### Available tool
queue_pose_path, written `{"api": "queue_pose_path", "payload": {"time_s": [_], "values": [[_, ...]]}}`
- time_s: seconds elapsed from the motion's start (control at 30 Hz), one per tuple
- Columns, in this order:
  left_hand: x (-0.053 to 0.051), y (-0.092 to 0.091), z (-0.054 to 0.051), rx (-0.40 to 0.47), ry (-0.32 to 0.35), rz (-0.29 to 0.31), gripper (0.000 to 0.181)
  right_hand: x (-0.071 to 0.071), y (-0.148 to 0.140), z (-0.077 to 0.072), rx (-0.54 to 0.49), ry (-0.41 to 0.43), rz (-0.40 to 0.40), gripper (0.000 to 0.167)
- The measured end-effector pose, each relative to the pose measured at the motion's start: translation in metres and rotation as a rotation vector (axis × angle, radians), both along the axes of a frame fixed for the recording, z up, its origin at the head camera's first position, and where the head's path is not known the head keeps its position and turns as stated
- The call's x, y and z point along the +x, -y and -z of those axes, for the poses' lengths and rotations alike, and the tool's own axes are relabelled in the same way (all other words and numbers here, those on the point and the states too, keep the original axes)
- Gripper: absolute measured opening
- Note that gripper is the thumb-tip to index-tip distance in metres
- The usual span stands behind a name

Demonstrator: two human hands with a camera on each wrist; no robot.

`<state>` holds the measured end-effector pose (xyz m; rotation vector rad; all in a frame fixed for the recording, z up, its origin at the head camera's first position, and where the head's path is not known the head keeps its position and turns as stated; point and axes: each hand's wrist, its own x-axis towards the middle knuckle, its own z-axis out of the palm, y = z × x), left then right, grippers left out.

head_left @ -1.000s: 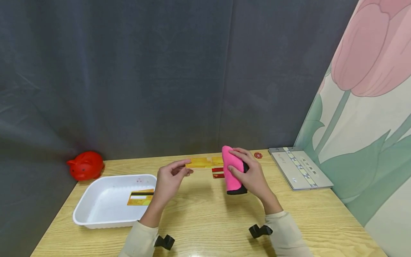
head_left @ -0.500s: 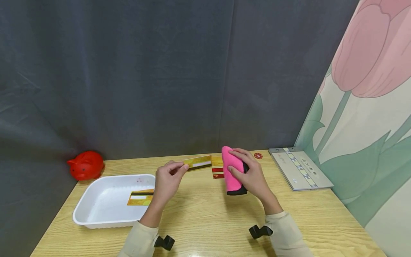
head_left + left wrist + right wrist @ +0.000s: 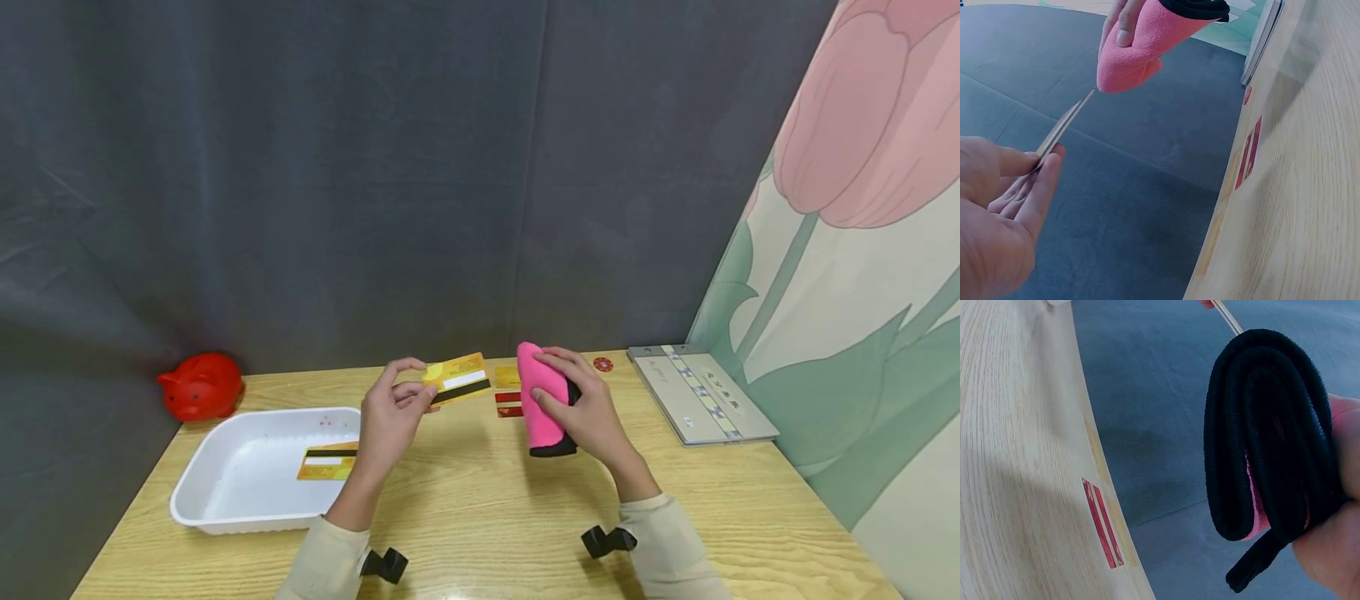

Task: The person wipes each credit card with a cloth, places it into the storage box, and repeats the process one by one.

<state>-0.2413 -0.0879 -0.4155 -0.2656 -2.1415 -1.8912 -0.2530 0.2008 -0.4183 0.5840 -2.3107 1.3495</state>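
Note:
My left hand [image 3: 390, 417] pinches a yellow bank card [image 3: 459, 379] between thumb and fingers, raised above the table. Its face with a black stripe and white strip shows in the head view. Edge-on in the left wrist view, the card [image 3: 1066, 125] seems to have more than one layer. My right hand [image 3: 588, 408] grips a folded pink cloth [image 3: 543, 396] with black edging, held upright above the table. In the right wrist view the cloth's black folded end [image 3: 1266, 437] faces the camera. Card and cloth are apart in the head view.
At left stands a white tray [image 3: 195, 521] holding a yellow card [image 3: 322, 471], with a red piggy bank [image 3: 201, 387] behind. A yellow card [image 3: 507, 377] and red card [image 3: 508, 405] lie near the back edge. A red chip [image 3: 603, 364] and grey binder [image 3: 703, 396] lie right.
My left hand has tilted the yellow bank card up, so its striped face has come into full view. My right hand and the pink cloth have stayed almost still.

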Motion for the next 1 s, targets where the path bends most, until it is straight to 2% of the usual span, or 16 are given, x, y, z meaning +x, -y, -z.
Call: {"api": "queue_pose_path", "payload": {"time_s": [0.13,0.3,0.5,0.7,1.0], "values": [[0.000,-0.001,0.001,-0.056,-0.013,0.018,0.030,0.000,0.000,0.001,0.000,0.003,-0.002,0.048],[-0.002,-0.003,0.004,-0.085,0.020,0.061,0.042,0.000,0.000,0.000,-0.002,0.012,0.004,0.048],[-0.003,-0.004,0.009,-0.103,0.045,0.113,0.047,0.000,0.002,0.000,0.001,0.020,0.001,0.048],[-0.004,-0.006,0.014,-0.134,0.064,0.120,0.049,0.002,0.008,0.003,0.011,0.011,-0.024,0.047],[-0.002,-0.012,0.014,-0.152,0.054,0.137,0.047,0.002,0.027,0.014,0.092,-0.009,-0.066,0.051]]}}
